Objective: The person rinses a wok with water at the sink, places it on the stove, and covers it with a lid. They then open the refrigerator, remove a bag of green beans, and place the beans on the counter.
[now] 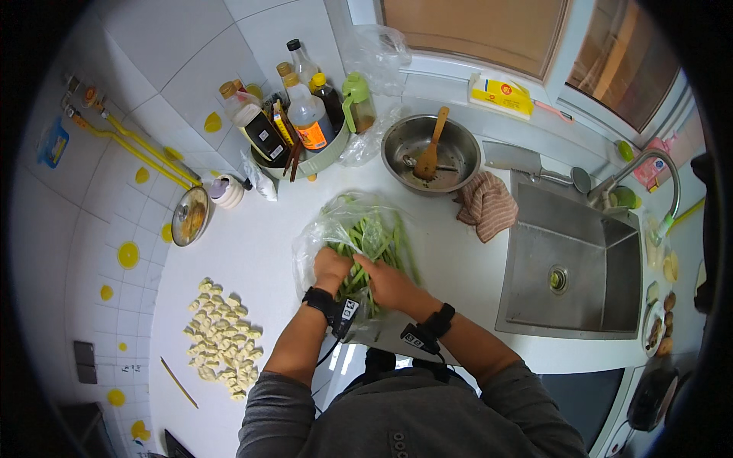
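Note:
A clear plastic bag (pixel 314 232) lies on the white counter right before me, with long green vegetable stalks (pixel 395 246), perhaps beans, in and around it. My left hand (pixel 332 268), its fingers closed, is at the left side of the stalks on the bag's plastic. My right hand (pixel 389 283) reaches over the stalks from the right, its thumb near my left hand. What its fingers hold is hidden beneath it. Both wrists wear black straps with small devices. To the left, many small pieces of pale dough (pixel 223 338) are spread on the counter.
A steel bowl (pixel 395 172) holds a wooden spatula; beside it lie a striped cloth (pixel 488 206) and a cleaver (pixel 512 156). The sink (pixel 572 240) is at right. Bottles stand in a green basin (pixel 320 163). A thin stick (pixel 178 382) and a glass lid (pixel 190 216) are at left.

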Tool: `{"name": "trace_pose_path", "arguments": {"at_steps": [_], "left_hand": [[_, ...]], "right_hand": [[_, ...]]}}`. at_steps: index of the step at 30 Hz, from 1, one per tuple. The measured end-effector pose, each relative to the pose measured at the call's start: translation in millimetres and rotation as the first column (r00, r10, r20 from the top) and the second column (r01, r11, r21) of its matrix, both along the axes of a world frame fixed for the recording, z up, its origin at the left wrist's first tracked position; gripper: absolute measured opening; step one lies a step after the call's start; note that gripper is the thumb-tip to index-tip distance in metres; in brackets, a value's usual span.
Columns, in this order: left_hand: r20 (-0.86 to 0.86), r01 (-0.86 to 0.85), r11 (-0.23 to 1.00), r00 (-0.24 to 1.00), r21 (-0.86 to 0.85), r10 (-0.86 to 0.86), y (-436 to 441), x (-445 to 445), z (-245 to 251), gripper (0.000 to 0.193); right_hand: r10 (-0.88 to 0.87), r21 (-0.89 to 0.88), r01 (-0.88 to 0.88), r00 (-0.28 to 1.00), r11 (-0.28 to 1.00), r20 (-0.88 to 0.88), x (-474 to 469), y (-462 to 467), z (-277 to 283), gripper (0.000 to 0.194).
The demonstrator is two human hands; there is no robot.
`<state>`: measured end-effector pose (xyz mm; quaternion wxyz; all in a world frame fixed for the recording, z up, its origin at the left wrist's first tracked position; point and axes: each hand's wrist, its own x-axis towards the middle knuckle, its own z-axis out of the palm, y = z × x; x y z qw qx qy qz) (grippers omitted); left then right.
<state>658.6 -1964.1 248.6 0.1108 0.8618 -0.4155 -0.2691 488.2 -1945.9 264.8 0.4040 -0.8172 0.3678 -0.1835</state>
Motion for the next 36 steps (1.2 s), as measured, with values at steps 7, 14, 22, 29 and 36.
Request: {"name": "trace_pose_path", "arguments": {"at_steps": [7, 14, 22, 29, 36], "left_hand": [[-0.642, -0.241, 0.970, 0.747, -0.022, 0.171, -2.8, 28.6, 26.1, 0.023], [-0.711, -0.317, 0.936, 0.693, -0.155, 0.117, 8.0, 32.9, 15.0, 0.040], [-0.112, 0.000, 0.988, 0.994, -0.153, -0.017, 12.2, 24.2, -0.9, 0.045], [0.086, 0.050, 0.995, 0.995, -0.082, -0.043, 14.7, 17.9, -3.2, 0.038], [-0.548, -0.102, 0.994, 0.834, -0.042, 0.062, 8.6, 49.9, 19.4, 0.024]], "right_hand": [[-0.070, 0.104, 0.076, 0.996, 0.992, -0.055, 4.7, -19.0, -2.5, 0.066], [-0.224, 0.316, 0.184, 0.970, 0.931, 0.095, 3.1, -38.6, 9.7, 0.059], [-0.026, -0.152, 0.042, 0.994, 0.988, 0.102, 31.6, -31.4, -29.1, 0.023], [-0.030, -0.194, 0.019, 0.998, 0.981, -0.054, 36.5, -32.3, -38.2, 0.014], [0.003, -0.237, -0.016, 0.998, 0.971, -0.057, 30.9, -36.8, -47.9, 0.005]]}}
